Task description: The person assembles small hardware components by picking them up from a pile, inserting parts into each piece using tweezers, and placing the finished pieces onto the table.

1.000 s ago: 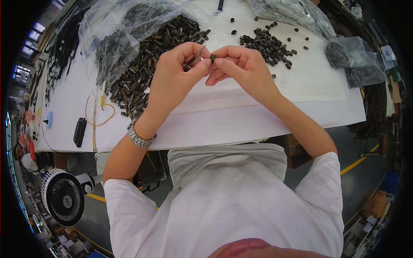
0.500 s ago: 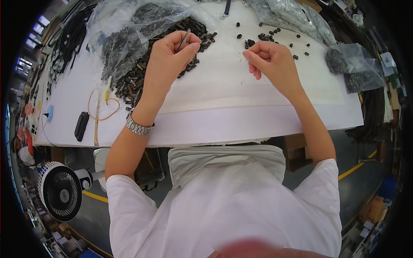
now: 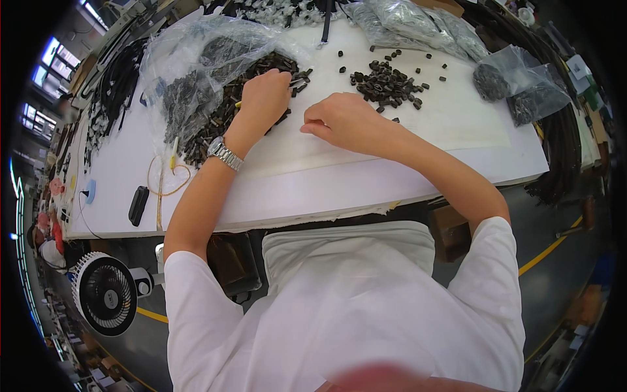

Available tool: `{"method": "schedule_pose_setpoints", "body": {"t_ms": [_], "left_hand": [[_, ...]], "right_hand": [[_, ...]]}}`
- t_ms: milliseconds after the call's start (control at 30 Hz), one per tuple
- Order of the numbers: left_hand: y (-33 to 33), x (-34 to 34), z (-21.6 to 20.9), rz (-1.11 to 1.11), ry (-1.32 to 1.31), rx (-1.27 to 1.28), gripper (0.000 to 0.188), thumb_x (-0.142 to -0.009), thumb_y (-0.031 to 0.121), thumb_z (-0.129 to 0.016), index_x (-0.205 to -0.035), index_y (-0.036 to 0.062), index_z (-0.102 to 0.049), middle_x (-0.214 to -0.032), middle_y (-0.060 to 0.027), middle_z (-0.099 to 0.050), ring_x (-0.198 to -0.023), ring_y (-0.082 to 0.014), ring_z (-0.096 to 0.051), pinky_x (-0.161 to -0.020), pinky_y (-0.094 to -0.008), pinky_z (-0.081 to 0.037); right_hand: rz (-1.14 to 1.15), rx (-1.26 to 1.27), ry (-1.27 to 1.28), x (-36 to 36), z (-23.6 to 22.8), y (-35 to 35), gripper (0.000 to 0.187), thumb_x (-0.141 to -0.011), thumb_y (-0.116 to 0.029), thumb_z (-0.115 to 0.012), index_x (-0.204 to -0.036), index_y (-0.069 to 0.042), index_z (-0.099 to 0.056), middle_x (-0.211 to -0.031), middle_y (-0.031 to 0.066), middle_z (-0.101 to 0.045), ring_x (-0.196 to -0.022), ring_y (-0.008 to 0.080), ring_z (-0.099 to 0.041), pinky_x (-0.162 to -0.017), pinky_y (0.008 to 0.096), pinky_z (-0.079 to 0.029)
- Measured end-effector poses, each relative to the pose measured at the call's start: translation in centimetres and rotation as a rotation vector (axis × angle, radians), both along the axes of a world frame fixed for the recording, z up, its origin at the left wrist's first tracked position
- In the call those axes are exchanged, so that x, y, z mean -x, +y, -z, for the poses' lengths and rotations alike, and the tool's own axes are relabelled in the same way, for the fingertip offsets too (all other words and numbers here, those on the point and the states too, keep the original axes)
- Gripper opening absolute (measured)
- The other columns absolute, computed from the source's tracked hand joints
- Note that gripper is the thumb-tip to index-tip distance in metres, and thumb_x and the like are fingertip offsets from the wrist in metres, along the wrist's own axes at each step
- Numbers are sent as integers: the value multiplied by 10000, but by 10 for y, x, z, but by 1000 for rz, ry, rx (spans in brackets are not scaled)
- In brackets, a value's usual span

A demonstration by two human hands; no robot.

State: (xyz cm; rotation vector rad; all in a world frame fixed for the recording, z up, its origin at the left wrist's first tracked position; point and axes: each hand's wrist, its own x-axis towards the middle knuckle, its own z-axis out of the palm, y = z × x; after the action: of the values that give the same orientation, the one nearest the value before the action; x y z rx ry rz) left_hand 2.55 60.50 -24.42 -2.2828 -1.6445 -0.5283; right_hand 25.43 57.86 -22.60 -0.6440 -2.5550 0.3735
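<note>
My left hand (image 3: 266, 98) is closed over the right side of a heap of small dark tubular pieces (image 3: 199, 134), its back turned up, so whatever it holds is hidden. A small yellow tip (image 3: 238, 104) shows beside that hand. To the right, my right hand (image 3: 345, 123) hovers above the white table, thumb and fingers bent together; I cannot make out anything between them. Just beyond it lies a looser group of small black ring-like pieces (image 3: 386, 83). A clear plastic bag (image 3: 196, 72) partly covers the heap by my left hand.
More clear bags (image 3: 421, 26) lie at the back, and others (image 3: 526, 88) at the right. Left of my arm are a black oblong object (image 3: 138, 206) and a yellow-and-white pen-like tool (image 3: 174, 153). A fan (image 3: 104, 294) stands below the table edge.
My right hand has moved left and nearer, uncovering more of the black pieces. My left hand has turned palm-down over the heap; the thin grey pointed tool seen in it is now hidden.
</note>
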Motion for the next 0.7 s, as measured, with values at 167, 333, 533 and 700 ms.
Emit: {"method": "schedule_pose_setpoints", "body": {"t_ms": [167, 333, 533, 700], "left_hand": [[-19, 17, -10, -10, -236, 23, 148, -899, 181, -744, -947, 41, -749, -900, -131, -725, -834, -333, -705, -742, -440, -555], [-29, 18, -33, -48, -635, 61, 197, -931, 171, -787, -1023, -3, -790, -770, -40, -698, -630, -80, -579, -583, -268, -446], [-24, 1, -34, 111, -1321, 550, 186, -968, 157, -769, -1051, -9, -768, -845, -57, -744, -480, -11, -443, -418, -194, -252], [-20, -24, -24, 185, -1533, 739, 151, -973, 104, -738, -1057, -21, -725, -845, -89, -750, -467, -19, -437, -414, -199, -259]], "right_hand": [[71, 600, 181, 4, 18, 10, 171, -1013, -154, -681, -998, 3, -746, -758, 68, -726, -602, 147, -652, -595, 315, -513], [58, 818, 422, 3, 35, 19, 187, -1033, -147, -665, -1125, 11, -707, -896, 66, -748, -660, 108, -668, -600, 264, -536], [74, 833, 665, 4, 24, 25, 236, -1028, -134, -675, -1229, -10, -655, -982, 77, -753, -731, 117, -698, -619, 262, -565], [78, 779, 744, 4, 26, 32, 200, -1024, -112, -674, -1185, 7, -670, -937, 69, -750, -729, 114, -694, -635, 260, -568]]}}
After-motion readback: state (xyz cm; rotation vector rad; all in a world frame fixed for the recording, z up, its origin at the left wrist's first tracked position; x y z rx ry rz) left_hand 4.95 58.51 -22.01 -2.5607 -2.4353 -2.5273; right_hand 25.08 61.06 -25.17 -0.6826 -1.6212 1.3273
